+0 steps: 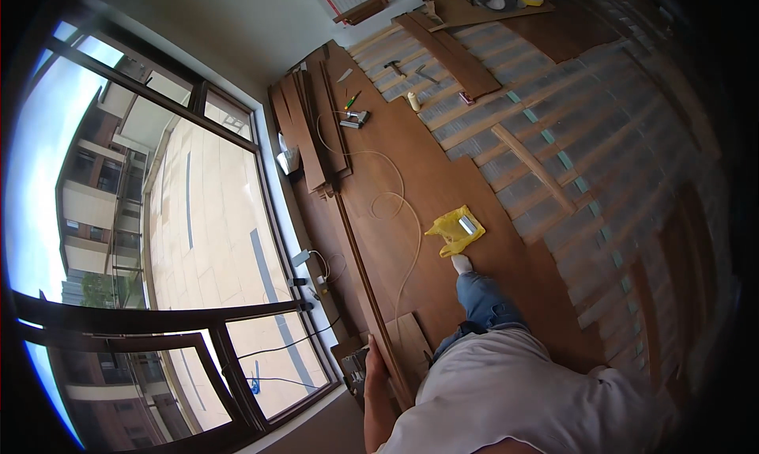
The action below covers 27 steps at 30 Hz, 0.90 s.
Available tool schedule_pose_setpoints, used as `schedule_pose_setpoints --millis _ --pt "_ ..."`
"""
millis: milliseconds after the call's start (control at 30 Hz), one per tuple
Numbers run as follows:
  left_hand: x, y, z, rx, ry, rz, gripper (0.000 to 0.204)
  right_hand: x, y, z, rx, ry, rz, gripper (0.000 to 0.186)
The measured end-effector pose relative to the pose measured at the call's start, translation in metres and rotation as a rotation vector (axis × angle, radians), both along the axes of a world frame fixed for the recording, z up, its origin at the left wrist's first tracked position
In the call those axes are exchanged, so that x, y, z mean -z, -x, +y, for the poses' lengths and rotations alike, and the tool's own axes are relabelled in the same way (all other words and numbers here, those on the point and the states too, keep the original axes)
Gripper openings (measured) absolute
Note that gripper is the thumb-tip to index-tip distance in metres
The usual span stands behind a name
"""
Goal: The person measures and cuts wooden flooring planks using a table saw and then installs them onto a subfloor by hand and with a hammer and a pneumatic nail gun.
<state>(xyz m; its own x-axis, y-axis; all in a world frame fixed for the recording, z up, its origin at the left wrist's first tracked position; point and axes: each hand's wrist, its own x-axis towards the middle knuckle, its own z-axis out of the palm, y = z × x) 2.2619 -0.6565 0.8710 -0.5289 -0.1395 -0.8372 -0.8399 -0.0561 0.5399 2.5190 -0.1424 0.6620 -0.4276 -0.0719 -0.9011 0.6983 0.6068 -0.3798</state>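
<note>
My left hand (375, 365) is at the lower middle, at the left edge of a long, narrow brown wooden board (365, 278). Its thumb points up along that edge and the hand looks closed on the board; the other fingers are mostly hidden. The board runs away from me towards a stack of brown planks (304, 134) by the window wall. Just left of the hand is a metallic tool or machine (355, 369), partly covered. My right hand is out of sight beyond my shirt.
A yellow plastic bag (452, 231) with a silvery object lies by my foot. A thin hose (402, 187) loops over the laid floor (443, 169) to a nail gun (356, 120). Right of it are bare battens (534, 165), a hammer (394, 68) and a bottle (413, 101). Windows line the left.
</note>
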Motion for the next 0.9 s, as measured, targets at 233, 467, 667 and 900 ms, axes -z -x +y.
schedule_pose_setpoints --millis 233,467,667,900 --pt "-0.091 0.240 0.019 -0.041 0.066 0.315 0.068 0.003 0.332 0.068 0.163 -0.139 0.728 0.021" --pt "-0.136 0.459 -0.035 -0.104 0.409 0.785 0.066 -0.191 0.688 0.117 0.379 -0.366 0.874 0.029" --pt "-0.200 0.681 -0.049 -0.336 0.507 1.046 0.061 -0.139 0.840 0.080 0.293 -0.343 0.665 0.030" --pt "-0.253 0.942 -0.027 -0.189 0.391 1.588 0.042 -0.104 0.873 0.000 0.195 -0.137 0.316 0.028"
